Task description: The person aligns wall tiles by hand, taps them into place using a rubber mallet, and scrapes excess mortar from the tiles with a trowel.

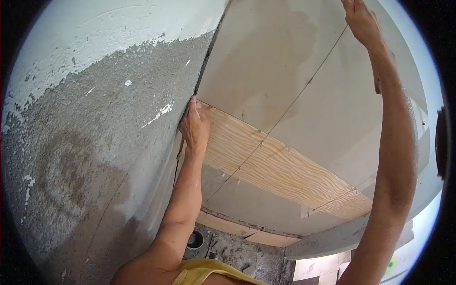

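Aligning the plain tile (256, 57) flush above the wavy band (280, 166) required even pressure: left hand (194, 127), one finger extended, at its lower corner; right hand (365, 26) higher; neither grip could be determined.

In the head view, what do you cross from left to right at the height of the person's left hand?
Rough grey wall, left hand, wavy-patterned tile band, plain smooth tiles, right forearm.

Left fingers (193, 105) touch the tiled wall (256, 61) beside rough plaster (114, 99).
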`<state>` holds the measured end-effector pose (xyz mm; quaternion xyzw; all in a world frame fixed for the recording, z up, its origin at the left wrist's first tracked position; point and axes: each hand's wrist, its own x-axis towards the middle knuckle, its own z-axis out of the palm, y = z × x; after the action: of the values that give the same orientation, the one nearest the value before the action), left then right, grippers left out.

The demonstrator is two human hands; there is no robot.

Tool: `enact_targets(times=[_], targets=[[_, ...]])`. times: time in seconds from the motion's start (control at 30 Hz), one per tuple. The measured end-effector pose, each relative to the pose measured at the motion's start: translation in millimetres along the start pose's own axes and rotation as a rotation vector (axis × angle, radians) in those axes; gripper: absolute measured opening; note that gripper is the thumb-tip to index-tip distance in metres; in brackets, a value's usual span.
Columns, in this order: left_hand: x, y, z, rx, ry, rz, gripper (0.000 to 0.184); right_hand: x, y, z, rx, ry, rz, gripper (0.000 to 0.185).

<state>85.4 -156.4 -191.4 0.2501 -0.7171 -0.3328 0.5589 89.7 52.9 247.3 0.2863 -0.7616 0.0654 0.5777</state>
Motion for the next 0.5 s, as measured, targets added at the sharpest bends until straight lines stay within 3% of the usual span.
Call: enact_targets(times=[0.07,0.13,0.23,0.43,0.5], targets=[[0.7,1.9,-2.3,0.001,0.036,0.037,0.041,-4.6,-2.5,-2.8,0.003,0.007,-0.027,0.041],[1.0,5.6,-3.1,-0.571,-0.124,-0.319,0.037,-3.5,-2.5,-2.0,0.005,0.019,-0.057,0.040],[1.7,-4.2,5.7,-0.836,-0.105,-0.332,0.039,7.2,8.6,7.3,-0.012,0.009,-0.027,0.040],[-2.4,-9.6,10.1,-1.000,-0.096,-0.377,0.040,-5.4,2.7,7.8,-0.007,0.048,-0.062,0.049],[-4.8,-7.0,6.7,-1.042,-0.096,-0.397,0.038,-15.9,-20.9,-1.5,0.115,-0.002,0.107,0.056]])
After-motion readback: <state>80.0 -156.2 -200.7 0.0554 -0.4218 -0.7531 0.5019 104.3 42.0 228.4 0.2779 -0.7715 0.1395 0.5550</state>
